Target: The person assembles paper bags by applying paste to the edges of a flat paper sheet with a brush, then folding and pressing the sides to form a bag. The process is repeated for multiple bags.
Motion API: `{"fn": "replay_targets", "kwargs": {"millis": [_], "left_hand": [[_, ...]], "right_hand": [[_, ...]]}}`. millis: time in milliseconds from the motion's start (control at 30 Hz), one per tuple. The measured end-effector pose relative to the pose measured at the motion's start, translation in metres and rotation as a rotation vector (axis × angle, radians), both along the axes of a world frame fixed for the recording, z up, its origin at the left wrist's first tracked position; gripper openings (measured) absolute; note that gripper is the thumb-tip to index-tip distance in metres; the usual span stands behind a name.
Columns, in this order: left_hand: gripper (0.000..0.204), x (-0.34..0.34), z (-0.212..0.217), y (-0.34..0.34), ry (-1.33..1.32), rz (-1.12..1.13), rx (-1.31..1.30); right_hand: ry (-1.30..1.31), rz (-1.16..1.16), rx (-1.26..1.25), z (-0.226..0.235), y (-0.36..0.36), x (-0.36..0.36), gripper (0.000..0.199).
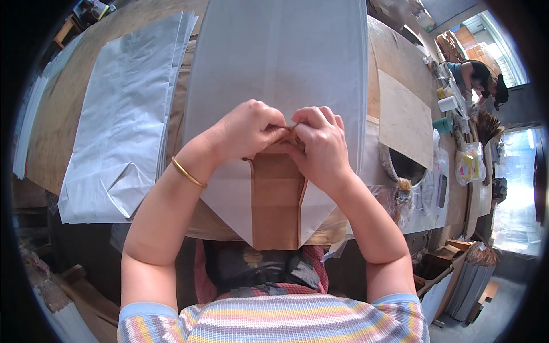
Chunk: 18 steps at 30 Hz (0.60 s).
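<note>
My left hand (pixel 247 130) and right hand (pixel 320 146) fingers pinch the brown paper flap (pixel 276 197) on the smooth white bag (pixel 280 63), wooden tabletop (pixel 60 120) beneath

The person wears a short-sleeved knit top in pastel stripes of pink, yellow, blue and lilac, with pale blue cuffs. A thin gold bangle (pixel 187 172) circles the left wrist. Below hangs what may be a dark apron over red checked cloth.
</note>
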<state>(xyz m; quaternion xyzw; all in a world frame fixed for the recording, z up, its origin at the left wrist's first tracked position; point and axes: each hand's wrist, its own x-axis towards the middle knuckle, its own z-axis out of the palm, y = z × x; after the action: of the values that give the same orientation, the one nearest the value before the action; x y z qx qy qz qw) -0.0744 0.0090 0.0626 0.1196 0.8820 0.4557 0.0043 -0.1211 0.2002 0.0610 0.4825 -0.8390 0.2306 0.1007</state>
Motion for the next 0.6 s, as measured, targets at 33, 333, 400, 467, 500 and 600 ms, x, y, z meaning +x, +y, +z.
{"fn": "replay_targets", "kwargs": {"millis": [33,333,400,467,500,600], "left_hand": [[0.013,-0.002,-0.002,0.0,0.017,0.018,-0.017],[0.011,0.0,-0.008,0.006,0.01,-0.043,0.036],[0.012,0.0,-0.006,0.005,0.011,-0.037,-0.022],[0.015,-0.003,-0.007,0.003,0.018,-0.046,-0.106],[0.015,-0.004,-0.007,0.002,0.028,-0.049,-0.083],[0.014,-0.004,-0.008,0.003,0.056,-0.054,-0.03]], "right_hand": [[-0.015,0.002,-0.002,-0.003,-0.001,-0.002,0.009],[0.324,0.049,-0.153,-0.022,0.011,0.008,0.012],[0.128,-0.013,-0.095,-0.006,0.001,0.008,0.013],[0.19,0.017,-0.11,-0.012,0.002,0.003,0.015],[0.238,0.019,-0.143,-0.018,0.003,0.004,0.015],[0.411,0.037,-0.229,-0.04,0.009,0.007,0.013]]}}
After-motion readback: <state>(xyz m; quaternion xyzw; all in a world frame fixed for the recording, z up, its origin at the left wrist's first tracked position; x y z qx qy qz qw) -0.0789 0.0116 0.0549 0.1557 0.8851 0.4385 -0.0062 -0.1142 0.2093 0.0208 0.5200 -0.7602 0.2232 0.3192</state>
